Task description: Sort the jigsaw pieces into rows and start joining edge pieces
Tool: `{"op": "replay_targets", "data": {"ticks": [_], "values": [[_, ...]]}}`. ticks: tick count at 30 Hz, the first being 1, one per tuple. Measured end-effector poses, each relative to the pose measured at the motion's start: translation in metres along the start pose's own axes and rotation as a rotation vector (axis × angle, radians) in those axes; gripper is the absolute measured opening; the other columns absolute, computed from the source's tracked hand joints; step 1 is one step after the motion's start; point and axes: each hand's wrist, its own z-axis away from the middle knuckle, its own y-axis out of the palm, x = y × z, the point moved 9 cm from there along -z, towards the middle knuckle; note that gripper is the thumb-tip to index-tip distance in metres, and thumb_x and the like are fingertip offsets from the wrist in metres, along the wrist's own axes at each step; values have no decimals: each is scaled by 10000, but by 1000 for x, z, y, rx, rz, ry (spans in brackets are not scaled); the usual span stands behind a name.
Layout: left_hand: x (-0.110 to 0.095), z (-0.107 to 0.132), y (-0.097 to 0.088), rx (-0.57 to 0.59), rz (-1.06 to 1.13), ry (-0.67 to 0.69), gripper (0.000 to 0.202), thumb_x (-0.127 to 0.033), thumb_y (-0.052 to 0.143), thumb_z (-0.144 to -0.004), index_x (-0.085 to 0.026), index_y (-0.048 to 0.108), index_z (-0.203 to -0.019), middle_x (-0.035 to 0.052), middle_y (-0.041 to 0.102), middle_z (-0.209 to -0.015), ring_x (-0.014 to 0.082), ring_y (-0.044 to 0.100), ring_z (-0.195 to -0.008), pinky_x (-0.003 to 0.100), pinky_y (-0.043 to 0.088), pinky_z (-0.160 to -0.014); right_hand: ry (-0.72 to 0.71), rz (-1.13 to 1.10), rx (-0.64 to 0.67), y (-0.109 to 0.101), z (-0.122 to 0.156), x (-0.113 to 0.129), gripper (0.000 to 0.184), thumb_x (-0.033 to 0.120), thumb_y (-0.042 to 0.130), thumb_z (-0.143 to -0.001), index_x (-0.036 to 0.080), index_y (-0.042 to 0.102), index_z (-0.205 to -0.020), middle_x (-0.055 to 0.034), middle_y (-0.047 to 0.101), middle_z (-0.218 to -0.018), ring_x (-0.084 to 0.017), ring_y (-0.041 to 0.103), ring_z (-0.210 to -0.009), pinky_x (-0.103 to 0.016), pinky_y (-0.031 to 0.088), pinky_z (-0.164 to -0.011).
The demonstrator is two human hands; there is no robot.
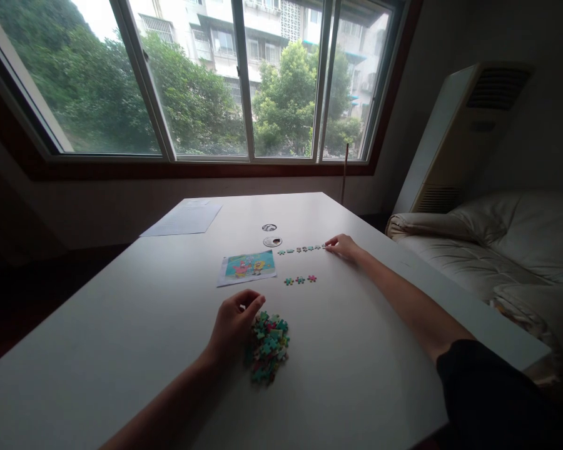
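Observation:
A heap of jigsaw puzzle pieces (pixel 269 344), mostly teal and green with some pink, lies on the white table (pixel 164 350). My left hand (pixel 237 315) hovers at the heap's upper left, fingers curled and thumb against forefinger; whatever it may pinch is too small to make out. Farther off, my right hand (pixel 342 245) has its fingertips closed on a puzzle piece (pixel 324 247) at the right end of a row of several pieces (pixel 304 249). Below that row, three more pieces (pixel 300 280) lie side by side. Left of both rows is a cartoon picture sheet (pixel 248 267).
Two round fittings (pixel 273 242) are set in the table beyond the picture. A sheet of paper (pixel 185 219) lies at the far left edge. A window (pixel 206 94) is ahead; a pale sofa (pixel 488 237) and a standing air conditioner (pixel 450 137) are at the right.

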Motion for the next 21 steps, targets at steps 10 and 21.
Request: {"op": "replay_targets", "data": {"ticks": [10, 21], "values": [[-1, 1, 0, 4, -1, 19, 269, -402, 553, -718, -144, 596, -654, -9, 560, -599, 123, 479, -536, 217, 369, -510, -78, 30, -93, -19, 19, 33, 273, 285, 613, -711, 149, 667, -941, -76, 657, -861, -165, 586, -751, -254, 421, -692], [-1, 3, 2, 3, -9, 20, 258, -392, 558, -715, -144, 601, -656, -17, 558, -592, 115, 475, -529, 210, 366, -500, -737, -223, 135, 14, 160, 187, 183, 243, 568, -767, 186, 652, -919, -36, 612, -782, -94, 552, -646, -217, 434, -630]]}}
